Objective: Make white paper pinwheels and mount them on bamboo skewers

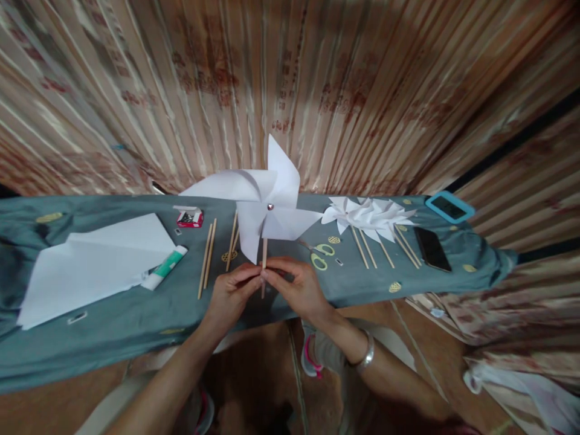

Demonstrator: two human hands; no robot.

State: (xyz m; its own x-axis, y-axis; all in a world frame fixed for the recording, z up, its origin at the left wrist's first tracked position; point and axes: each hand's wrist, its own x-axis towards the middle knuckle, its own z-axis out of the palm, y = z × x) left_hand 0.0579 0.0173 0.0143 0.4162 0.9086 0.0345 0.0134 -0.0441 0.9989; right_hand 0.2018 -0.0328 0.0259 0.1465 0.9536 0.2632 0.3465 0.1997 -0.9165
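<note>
A white paper pinwheel (283,220) stands upright in front of me, its blades spread around a small silver pin at the centre. Its thin wooden stick (264,251) runs down between my two hands. My left hand (233,296) pinches the stick from the left, and my right hand (299,287) pinches it from the right at about the same height. The fingertips of both hands meet around the stick, and its lower end shows below them. Behind the pinwheel, part of the table is hidden.
Finished pinwheels (371,214) lie in a row at the right, near green-handled scissors (321,257), a phone (432,249) and a blue-framed device (450,207). Left are loose sticks (208,260), a red box of pins (189,217), a glue tube (165,267) and white paper (99,260). A curtain (272,78) hangs behind.
</note>
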